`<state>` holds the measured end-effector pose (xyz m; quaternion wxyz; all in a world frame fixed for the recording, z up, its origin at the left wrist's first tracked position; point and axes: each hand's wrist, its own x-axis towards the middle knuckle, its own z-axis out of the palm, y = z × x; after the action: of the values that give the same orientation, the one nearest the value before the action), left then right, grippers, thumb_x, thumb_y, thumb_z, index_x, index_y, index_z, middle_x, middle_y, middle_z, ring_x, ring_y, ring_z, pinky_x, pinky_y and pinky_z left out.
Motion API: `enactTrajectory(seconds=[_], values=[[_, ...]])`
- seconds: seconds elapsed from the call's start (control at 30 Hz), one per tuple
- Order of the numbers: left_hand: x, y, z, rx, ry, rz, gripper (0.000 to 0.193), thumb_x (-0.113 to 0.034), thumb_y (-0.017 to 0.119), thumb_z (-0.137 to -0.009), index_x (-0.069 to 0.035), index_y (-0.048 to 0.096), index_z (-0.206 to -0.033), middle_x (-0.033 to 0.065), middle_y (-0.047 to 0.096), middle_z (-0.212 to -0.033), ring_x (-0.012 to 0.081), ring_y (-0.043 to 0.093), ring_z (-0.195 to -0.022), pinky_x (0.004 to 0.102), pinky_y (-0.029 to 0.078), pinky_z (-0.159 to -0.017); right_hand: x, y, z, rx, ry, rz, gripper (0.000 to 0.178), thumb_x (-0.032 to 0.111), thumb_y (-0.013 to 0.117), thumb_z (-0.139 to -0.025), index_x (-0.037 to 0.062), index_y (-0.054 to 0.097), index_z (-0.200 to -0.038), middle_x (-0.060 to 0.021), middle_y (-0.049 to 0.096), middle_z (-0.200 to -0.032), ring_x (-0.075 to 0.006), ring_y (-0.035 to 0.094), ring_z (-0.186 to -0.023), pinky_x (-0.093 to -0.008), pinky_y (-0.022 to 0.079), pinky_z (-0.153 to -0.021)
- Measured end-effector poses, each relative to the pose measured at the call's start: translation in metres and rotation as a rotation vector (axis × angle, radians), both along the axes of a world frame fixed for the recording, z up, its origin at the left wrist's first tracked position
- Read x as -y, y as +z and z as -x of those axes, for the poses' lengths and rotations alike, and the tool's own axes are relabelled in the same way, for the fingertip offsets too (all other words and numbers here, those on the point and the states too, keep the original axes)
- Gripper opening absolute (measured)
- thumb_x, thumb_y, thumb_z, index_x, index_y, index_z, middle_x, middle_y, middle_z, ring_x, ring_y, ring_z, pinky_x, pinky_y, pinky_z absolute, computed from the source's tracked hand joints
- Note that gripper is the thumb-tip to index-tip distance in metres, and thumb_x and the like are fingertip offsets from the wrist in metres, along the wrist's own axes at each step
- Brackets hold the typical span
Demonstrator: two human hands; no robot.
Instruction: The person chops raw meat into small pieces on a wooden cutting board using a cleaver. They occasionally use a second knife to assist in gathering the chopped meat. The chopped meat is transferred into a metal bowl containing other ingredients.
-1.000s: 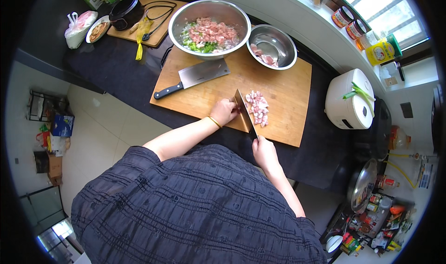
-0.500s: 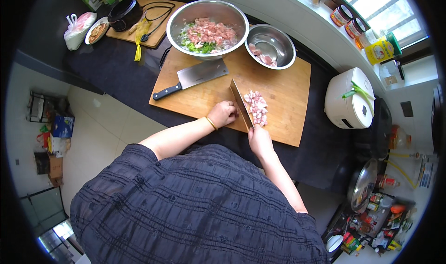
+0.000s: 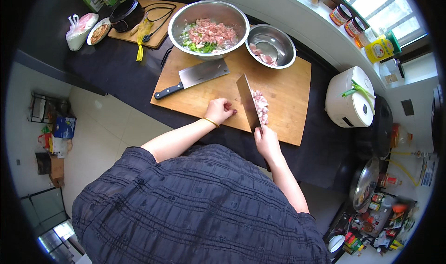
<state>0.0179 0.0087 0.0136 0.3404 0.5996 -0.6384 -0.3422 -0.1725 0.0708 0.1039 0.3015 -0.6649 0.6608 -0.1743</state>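
Note:
My right hand (image 3: pixel 266 142) grips the handle of a cleaver (image 3: pixel 247 102) whose blade stands on edge against a small pile of chopped pink meat (image 3: pixel 260 105) on the wooden cutting board (image 3: pixel 288 92). Just left of the blade, my left hand (image 3: pixel 220 110) rests curled on the board, holding nothing that I can see. A second cleaver (image 3: pixel 195 76) with a black handle lies flat on the board's left part.
A large steel bowl (image 3: pixel 208 29) of minced meat and greens and a smaller steel bowl (image 3: pixel 271 45) with meat pieces stand behind the board. A white rice cooker (image 3: pixel 349 96) sits to the right. A second board (image 3: pixel 139 24) with a black pot is at the far left.
The cleaver in my right hand has shifted slightly left and tilted up against the meat pile. My left hand has drawn back a little from the meat.

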Motion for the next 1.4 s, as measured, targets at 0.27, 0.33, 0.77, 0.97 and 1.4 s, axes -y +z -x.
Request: enactTrajectory(seconds=[0.27, 0.33, 0.77, 0.97, 1.4], values=[[-0.001, -0.005, 0.001, 0.211, -0.080, 0.182, 0.019, -0.020, 0.070, -0.066, -0.003, 0.063, -0.066, 0.0117, 0.058, -0.065, 0.0253, 0.058, -0.062, 0.0339, 0.047, -0.059, -0.030, -0.003, -0.005, 0.017, 0.030, -0.056, 0.022, 0.016, 0.049, -0.083, -0.0035, 0.056, -0.079, -0.0256, 0.058, -0.071, -0.0400, 0.058, -0.072, -0.0441, 0.047, -0.065], [-0.002, -0.007, 0.004, 0.241, -0.052, 0.170, 0.020, -0.022, 0.069, -0.066, -0.003, 0.063, -0.064, 0.0119, 0.057, -0.064, 0.0267, 0.058, -0.064, 0.0354, 0.047, -0.061, -0.030, -0.004, -0.006, -0.006, 0.040, -0.062, 0.021, 0.016, 0.048, -0.083, -0.0035, 0.055, -0.078, -0.0258, 0.058, -0.070, -0.0402, 0.058, -0.071, -0.0445, 0.047, -0.065], [-0.005, -0.016, 0.012, 0.296, -0.058, 0.242, 0.017, -0.018, 0.064, -0.067, -0.005, 0.056, -0.060, 0.0119, 0.054, -0.065, 0.0286, 0.056, -0.064, 0.0372, 0.047, -0.061, -0.006, -0.021, -0.019, -0.127, 0.091, -0.027, 0.023, 0.017, 0.047, -0.084, -0.0039, 0.053, -0.077, -0.0272, 0.056, -0.065, -0.0413, 0.058, -0.066, -0.0467, 0.047, -0.065], [-0.002, -0.015, 0.013, 0.290, -0.058, 0.273, 0.015, -0.016, 0.064, -0.066, -0.004, 0.057, -0.061, 0.0119, 0.055, -0.065, 0.0284, 0.056, -0.064, 0.0372, 0.047, -0.060, 0.010, -0.032, -0.026, -0.097, 0.076, -0.024, 0.023, 0.018, 0.047, -0.084, -0.0036, 0.053, -0.077, -0.0270, 0.057, -0.067, -0.0410, 0.058, -0.068, -0.0471, 0.046, -0.066], [-0.002, 0.004, -0.003, 0.115, -0.029, 0.177, 0.011, -0.011, 0.065, -0.066, -0.001, 0.062, -0.069, 0.0105, 0.056, -0.064, 0.0239, 0.057, -0.059, 0.0333, 0.047, -0.058, 0.000, 0.004, -0.001, 0.048, 0.038, -0.049, 0.021, 0.016, 0.048, -0.083, -0.0039, 0.055, -0.080, -0.0270, 0.057, -0.070, -0.0414, 0.057, -0.070, -0.0462, 0.045, -0.065]])
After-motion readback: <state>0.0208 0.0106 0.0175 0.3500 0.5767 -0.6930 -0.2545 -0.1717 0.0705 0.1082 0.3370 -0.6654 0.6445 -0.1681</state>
